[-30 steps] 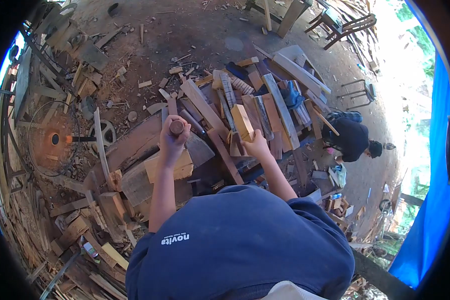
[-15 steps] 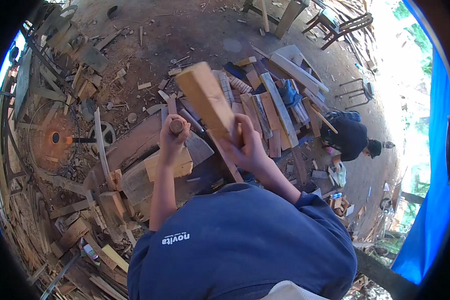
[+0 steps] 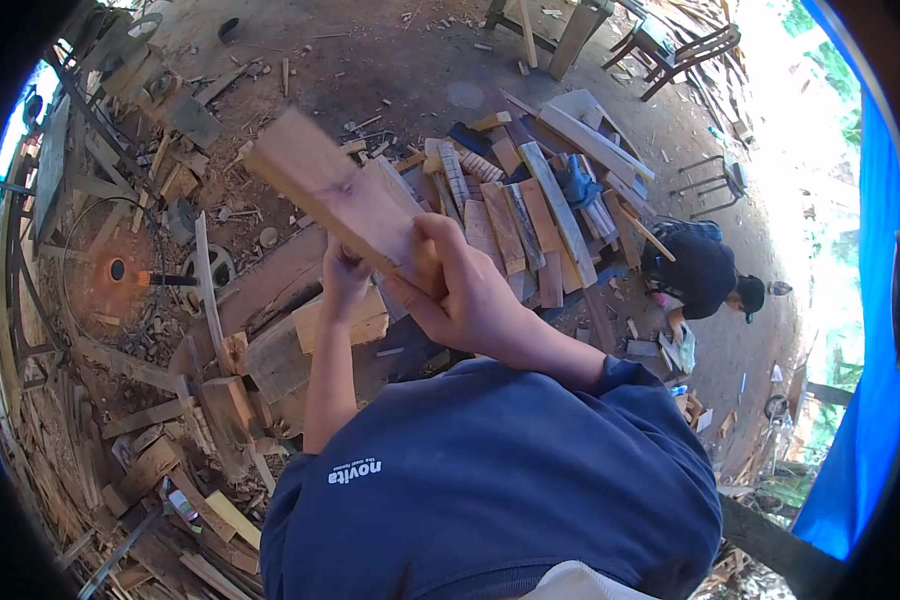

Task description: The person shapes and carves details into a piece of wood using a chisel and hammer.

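My right hand (image 3: 460,290) grips the lower end of a thick wooden block (image 3: 340,195), which slants up to the left in front of my chest. Just beyond and below the block is my left hand (image 3: 344,280), its fingers closed and partly covered by the block. A round wooden handle was visible in this hand earlier; now only a dark bit of it shows beside the block. Under my left forearm lies a pale wood block (image 3: 370,318) on a big timber (image 3: 275,362).
A pile of boards (image 3: 540,215) lies beyond my hands. At the right a person in dark clothes (image 3: 700,275) bends down near a small stool (image 3: 715,180). A wooden chair (image 3: 685,58) stands farther off. Wood scraps and a wire-guarded fan (image 3: 117,270) are at the left.
The wooden block in my right hand has swung left and tilted lower, moving over my left hand. My left hand has turned and dropped slightly, and the round handle end is no longer clearly visible.
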Tool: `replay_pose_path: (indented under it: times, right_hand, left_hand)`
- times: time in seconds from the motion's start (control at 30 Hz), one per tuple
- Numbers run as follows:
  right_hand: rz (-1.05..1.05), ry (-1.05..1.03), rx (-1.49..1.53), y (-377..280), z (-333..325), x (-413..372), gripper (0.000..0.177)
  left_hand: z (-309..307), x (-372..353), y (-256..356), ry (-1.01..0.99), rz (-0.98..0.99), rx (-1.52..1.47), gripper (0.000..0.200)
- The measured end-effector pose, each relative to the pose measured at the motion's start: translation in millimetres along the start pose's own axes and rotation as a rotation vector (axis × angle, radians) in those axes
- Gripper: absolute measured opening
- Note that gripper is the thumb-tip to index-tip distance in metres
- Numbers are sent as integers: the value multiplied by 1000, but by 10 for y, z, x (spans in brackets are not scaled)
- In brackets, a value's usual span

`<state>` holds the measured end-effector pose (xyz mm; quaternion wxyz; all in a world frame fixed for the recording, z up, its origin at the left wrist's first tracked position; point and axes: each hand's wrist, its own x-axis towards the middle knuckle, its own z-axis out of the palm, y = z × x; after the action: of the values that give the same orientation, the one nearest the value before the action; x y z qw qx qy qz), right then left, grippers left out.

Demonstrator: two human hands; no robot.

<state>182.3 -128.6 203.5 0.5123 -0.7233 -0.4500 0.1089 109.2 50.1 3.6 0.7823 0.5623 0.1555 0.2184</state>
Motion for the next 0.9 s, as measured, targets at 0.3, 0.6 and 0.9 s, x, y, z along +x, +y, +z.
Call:
replay_pose_path:
  times: [0.3, 0.6, 0.9]
  right_hand:
    - [371, -344, -323, 271, 139, -19, 46]
    - [-71, 148, 21, -21, 109, 66, 44]
    - [150, -214, -233, 260, 151, 132, 40]
  left_hand:
    - [194, -14, 255, 33, -6, 38, 30]
    - [188, -18, 297, 9, 30, 86, 20]
    - [74, -34, 86, 4, 22, 166, 15]
